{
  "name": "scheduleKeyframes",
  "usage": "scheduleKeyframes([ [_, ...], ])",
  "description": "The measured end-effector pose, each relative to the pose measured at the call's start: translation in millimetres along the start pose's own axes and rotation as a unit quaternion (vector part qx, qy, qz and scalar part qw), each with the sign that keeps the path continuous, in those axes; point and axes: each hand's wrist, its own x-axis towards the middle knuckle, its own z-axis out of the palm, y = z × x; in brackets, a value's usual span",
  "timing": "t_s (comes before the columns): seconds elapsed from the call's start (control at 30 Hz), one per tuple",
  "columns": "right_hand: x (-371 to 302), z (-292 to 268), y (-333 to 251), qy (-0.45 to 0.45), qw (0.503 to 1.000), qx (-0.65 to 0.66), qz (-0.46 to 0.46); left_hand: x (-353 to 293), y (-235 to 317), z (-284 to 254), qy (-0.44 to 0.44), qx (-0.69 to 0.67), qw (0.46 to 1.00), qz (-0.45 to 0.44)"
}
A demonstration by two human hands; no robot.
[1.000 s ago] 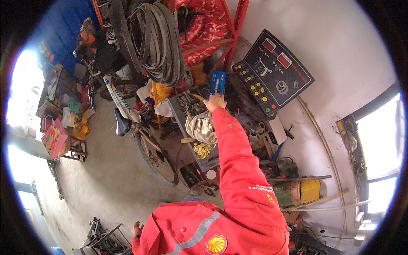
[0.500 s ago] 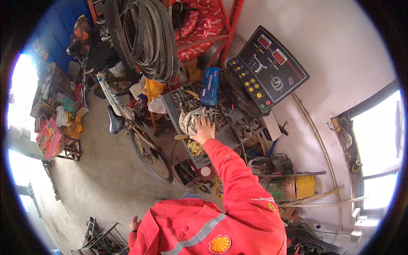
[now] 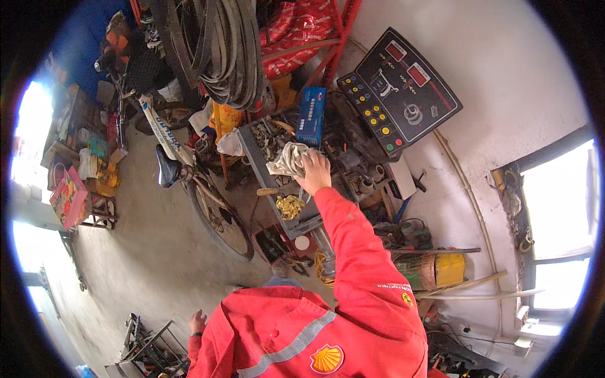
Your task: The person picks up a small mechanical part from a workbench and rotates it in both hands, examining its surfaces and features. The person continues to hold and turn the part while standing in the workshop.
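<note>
Reaching out over the workbench (image 3: 249, 151), my right hand (image 3: 315, 171) is closed on one side of a crumpled greyish-white rag (image 3: 290, 159). The rag lies bunched among greasy metal parts; part of my palm and fingertips is hidden in it. Near the bench's front edge sit a wad of yellowish crumpled material (image 3: 290, 206) and a wooden handle (image 3: 268, 191). A blue cardboard box (image 3: 311, 120) stands just beyond the rag. Low at my left side hangs my left hand (image 3: 197, 322), empty, its fingers loosely apart.
To the bench's left leans a white bicycle (image 3: 170, 135). Coiled black belts (image 3: 230, 57) hang above. A control panel (image 3: 403, 94) with displays and buttons juts out at the right, near a vise (image 3: 356, 160). A yellow-ended cylinder (image 3: 449, 269) and poles lie lower right.
My right hand has shifted a little right and away from me, and the rag has bunched along with it. My left hand still hangs at my side. The view has tilted slightly.
</note>
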Motion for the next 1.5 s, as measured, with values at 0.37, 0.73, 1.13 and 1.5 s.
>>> scheduleKeyframes([
  [0.37,-65,18,-61,-0.220,0.971,0.090,-0.040,-5,-10,18,-0.036,-0.011,0.999,-0.012],
  [0.73,20,10,2,-0.210,0.969,0.004,0.131,-8,-4,20,0.006,-0.191,0.980,-0.059],
  [1.13,53,39,-44,0.016,0.999,0.009,-0.050,-20,-20,21,0.014,-0.047,0.999,-0.006],
  [1.5,142,96,-51,-0.202,0.972,-0.087,0.078,-84,-27,1,0.038,-0.152,0.984,-0.083],
])
